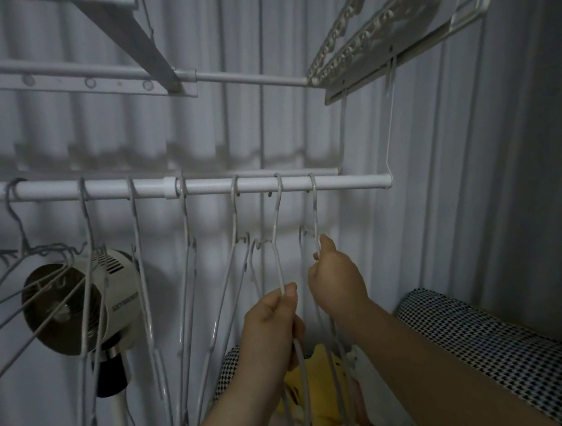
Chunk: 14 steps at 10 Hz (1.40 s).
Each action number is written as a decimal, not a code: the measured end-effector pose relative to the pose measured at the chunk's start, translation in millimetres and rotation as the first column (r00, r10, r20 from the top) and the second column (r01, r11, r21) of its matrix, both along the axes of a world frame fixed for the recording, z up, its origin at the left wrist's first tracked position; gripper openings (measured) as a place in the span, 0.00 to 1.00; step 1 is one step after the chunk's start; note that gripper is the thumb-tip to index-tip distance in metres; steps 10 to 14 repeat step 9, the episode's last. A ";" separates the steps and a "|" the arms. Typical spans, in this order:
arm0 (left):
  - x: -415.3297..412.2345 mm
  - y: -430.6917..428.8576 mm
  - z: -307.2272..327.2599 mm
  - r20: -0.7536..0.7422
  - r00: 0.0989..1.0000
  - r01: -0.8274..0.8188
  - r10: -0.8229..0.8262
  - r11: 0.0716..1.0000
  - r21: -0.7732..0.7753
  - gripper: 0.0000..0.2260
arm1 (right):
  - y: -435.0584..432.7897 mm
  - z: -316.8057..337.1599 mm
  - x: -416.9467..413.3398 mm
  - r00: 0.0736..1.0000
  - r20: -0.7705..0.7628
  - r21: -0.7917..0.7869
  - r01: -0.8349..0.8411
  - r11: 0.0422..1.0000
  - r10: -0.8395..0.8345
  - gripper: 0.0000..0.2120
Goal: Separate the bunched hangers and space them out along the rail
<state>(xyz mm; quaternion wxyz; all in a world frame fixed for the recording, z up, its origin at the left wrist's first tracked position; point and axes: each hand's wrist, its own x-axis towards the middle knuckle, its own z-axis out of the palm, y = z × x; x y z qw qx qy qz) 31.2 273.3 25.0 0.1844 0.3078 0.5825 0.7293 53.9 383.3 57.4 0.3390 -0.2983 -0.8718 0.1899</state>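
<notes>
A white rail (203,187) runs across the middle of the view. Several thin white wire hangers hang from it, spread out along its length. My right hand (336,275) grips the neck of the rightmost hanger (315,206), just below its hook near the rail's right end. My left hand (274,321) pinches the shoulder wire of the second hanger from the right (277,219). At the far left a grey hanger (18,220) hangs beside a looser cluster of hangers (76,279) that fan out at an angle.
A white fan (78,302) on a stand sits behind the left hangers. Overhead are more white rack bars (94,78) and a folded clip rack (376,37). A houndstooth cushion (484,341) lies at lower right, a yellow item (324,394) below my hands. Curtains hang behind.
</notes>
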 end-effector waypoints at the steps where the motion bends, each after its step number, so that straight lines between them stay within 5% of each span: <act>1: 1.4 -0.3 0.5 0.005 1.000 -0.011 0.011 1.000 0.005 0.13 | 1.1 0.4 3.5 1.000 0.007 0.007 0.000 1.000 0.000 0.24; 5: 10.3 -1.1 3.2 0.002 1.000 0.011 -0.011 1.000 0.020 0.12 | 5.8 3.4 16.2 1.000 0.029 0.021 0.005 1.000 -0.005 0.21; 7: 10.1 -12.6 -4.7 0.059 0.997 -0.056 0.055 0.998 0.025 0.07 | 2.7 16.4 29.7 0.998 -0.032 0.048 -0.054 0.997 0.055 0.27; 9: 7.9 -43.6 -17.4 -0.038 0.987 -0.159 0.156 0.985 -0.067 0.15 | -7.5 19.8 44.3 0.998 0.000 0.081 -0.060 0.995 0.060 0.23; 14: 7.9 -43.6 -17.4 -0.038 0.987 -0.159 0.156 0.985 -0.067 0.15 | -7.5 19.8 44.3 0.998 0.000 0.081 -0.060 0.995 0.060 0.23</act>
